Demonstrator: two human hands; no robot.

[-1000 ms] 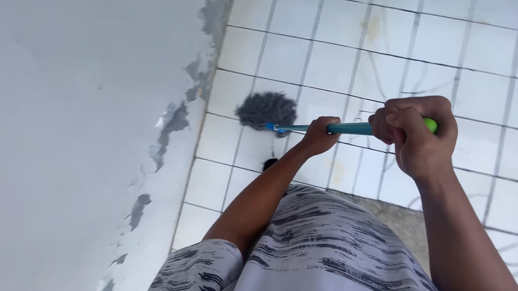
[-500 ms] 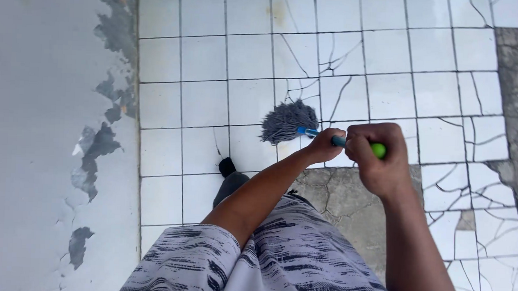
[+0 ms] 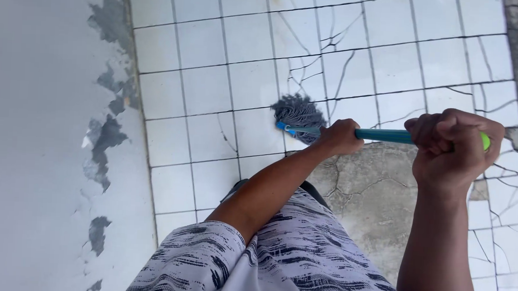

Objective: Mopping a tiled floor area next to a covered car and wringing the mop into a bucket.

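Mopping goes best here if I keep both hands firm on the handle (image 3: 384, 135) and let the strands do the work. My left hand (image 3: 342, 137) is wrapped around the teal shaft low down, close to the mop head (image 3: 298, 113), and my right hand (image 3: 452, 149) is clenched over the green top end, so both grips are closed on the mop. The grey head rests on the white tiled floor (image 3: 215, 91), just beyond a patch of bare cracked concrete (image 3: 373, 197) and well apart from the peeling wall (image 3: 44, 136). I judge that flat, overlapping strokes suit these cracked tiles, with steady pressure from the lower hand so the strands do not snag.
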